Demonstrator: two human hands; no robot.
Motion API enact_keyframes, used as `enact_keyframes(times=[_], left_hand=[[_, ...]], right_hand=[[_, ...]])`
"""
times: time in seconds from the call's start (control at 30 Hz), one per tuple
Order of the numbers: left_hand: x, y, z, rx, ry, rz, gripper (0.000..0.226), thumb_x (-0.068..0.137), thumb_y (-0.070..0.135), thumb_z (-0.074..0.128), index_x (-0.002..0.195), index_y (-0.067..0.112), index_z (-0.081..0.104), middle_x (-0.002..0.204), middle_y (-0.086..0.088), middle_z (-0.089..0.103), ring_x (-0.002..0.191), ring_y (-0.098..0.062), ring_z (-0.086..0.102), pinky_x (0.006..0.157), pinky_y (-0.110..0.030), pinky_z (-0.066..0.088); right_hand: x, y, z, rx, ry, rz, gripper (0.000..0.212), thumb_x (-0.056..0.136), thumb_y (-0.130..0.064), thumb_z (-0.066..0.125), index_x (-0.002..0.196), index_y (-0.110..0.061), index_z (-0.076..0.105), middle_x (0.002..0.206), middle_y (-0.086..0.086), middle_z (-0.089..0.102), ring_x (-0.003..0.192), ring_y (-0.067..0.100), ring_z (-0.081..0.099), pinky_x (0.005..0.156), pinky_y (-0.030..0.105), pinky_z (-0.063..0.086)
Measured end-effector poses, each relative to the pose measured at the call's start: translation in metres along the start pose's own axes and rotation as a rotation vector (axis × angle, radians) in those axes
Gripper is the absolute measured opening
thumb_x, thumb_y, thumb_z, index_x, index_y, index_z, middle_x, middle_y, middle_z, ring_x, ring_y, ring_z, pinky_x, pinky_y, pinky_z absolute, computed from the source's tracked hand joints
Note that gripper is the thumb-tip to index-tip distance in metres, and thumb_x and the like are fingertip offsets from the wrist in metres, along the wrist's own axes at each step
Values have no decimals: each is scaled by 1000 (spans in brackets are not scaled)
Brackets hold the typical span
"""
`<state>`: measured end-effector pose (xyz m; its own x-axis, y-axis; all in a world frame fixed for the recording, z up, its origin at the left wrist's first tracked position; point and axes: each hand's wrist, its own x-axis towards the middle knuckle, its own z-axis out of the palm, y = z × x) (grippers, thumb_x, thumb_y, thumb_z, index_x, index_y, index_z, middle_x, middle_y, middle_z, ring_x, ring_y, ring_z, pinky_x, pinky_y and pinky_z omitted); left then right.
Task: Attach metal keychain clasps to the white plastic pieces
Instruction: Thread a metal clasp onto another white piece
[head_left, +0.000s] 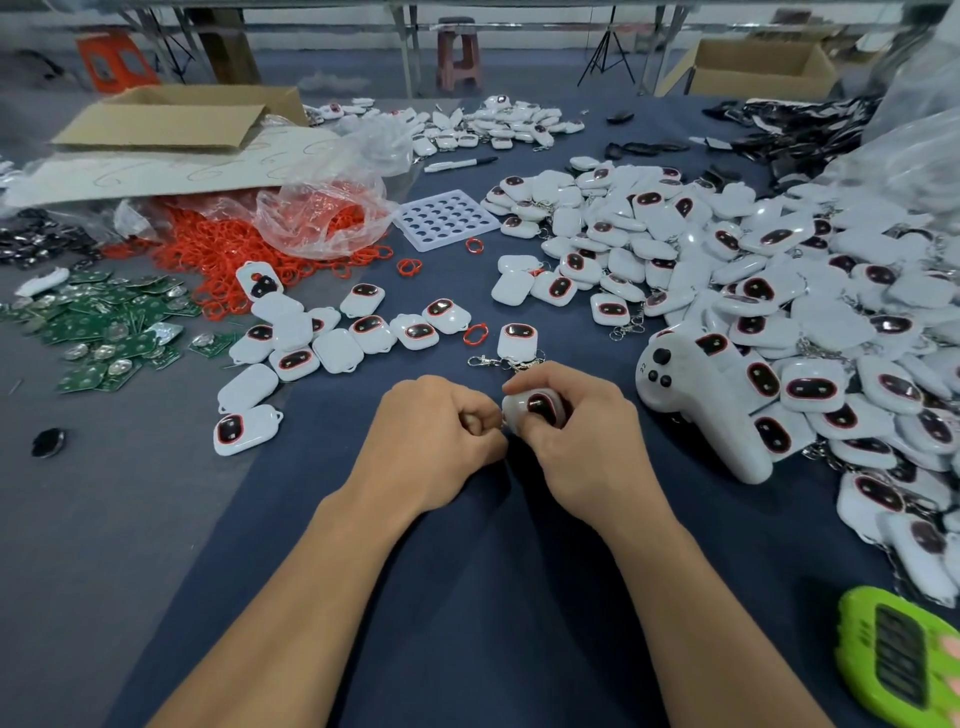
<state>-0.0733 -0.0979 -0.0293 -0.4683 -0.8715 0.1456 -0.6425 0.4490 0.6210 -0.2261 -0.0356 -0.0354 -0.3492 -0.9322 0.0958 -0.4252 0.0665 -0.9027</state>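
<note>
Right hand (582, 415) grips a glossy rounded white plastic piece (522, 408), left hand (431, 431) touching.

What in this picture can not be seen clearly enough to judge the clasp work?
- Head view: what the left hand holds, if anything, is hidden by its own curled fingers.
- Head view: the loop of the white piece is covered by the right hand.
- Head view: the green device is cut off by the lower right corner.
</note>
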Motion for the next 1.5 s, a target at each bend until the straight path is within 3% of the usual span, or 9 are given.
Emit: enact_keyframes(times=[0.23,0.37,0.7,0.87,0.97,1.13,1.23,1.4,1.5], left_hand=[[2,-2,-2,-21,-58,38,1,73,24,71,72,24,71,59,-1,60,60,-23,52,56,-18,41],[4,-4,-7,-53,-108,37,14,75,18,73,73,32,75,61,0,62,61,-20,53,59,-23,43],[1,-4,-5,-27,-67,53,11,77,19,71,70,27,72,59,1,58,62,-20,51,57,-23,40],[2,-3,-4,-26,-74,38,9,75,21,73,69,27,72,56,1,58,59,-22,51,56,-26,42],[1,-3,-5,-62,-63,12,12,74,22,72,71,34,73,55,5,61,56,-18,54,56,-27,46],[-6,-1,-9,-81,-99,30,19,73,28,72,81,44,75,64,15,68,59,-7,60,56,-17,47],[-6,5,-9,22,-96,44,17,73,37,75,85,50,74,73,23,66,72,-4,61,62,-26,50],[-5,7,-4,95,-31,61,7,81,37,75,83,43,76,73,19,64,73,-5,57,64,-29,47],[-4,6,-2,-75,63,5,9,83,31,75,77,38,75,66,16,64,64,-4,57,59,-19,45]], right_hand=[[0,1,1,42,17,21,24,93,-16,70,88,-40,73,75,-29,67,66,-7,61,55,5,42],[2,1,-1,38,-12,47,26,91,-14,69,87,-40,73,75,-32,65,65,-8,59,55,5,41],[1,-3,-4,-24,-79,56,31,92,-6,63,86,-35,72,72,-13,64,55,-4,55,48,8,39],[0,-4,-4,-25,-95,44,33,92,-8,63,82,-38,70,76,-30,66,64,-8,59,51,6,40],[1,-2,-3,17,-38,68,26,92,-15,68,86,-39,72,81,-30,67,69,-7,61,53,6,43],[3,1,-2,135,72,116,25,86,-17,72,89,-42,74,79,-18,72,68,1,63,66,20,52],[4,3,-1,159,97,122,25,83,-19,74,90,-43,74,79,-16,72,67,2,62,68,26,53],[3,2,-1,198,107,142,24,74,-20,69,87,-40,76,78,-15,72,65,1,60,63,23,52],[3,0,-3,250,161,139,18,69,-22,60,75,-31,75,60,-15,63,53,-1,50,50,14,42]])
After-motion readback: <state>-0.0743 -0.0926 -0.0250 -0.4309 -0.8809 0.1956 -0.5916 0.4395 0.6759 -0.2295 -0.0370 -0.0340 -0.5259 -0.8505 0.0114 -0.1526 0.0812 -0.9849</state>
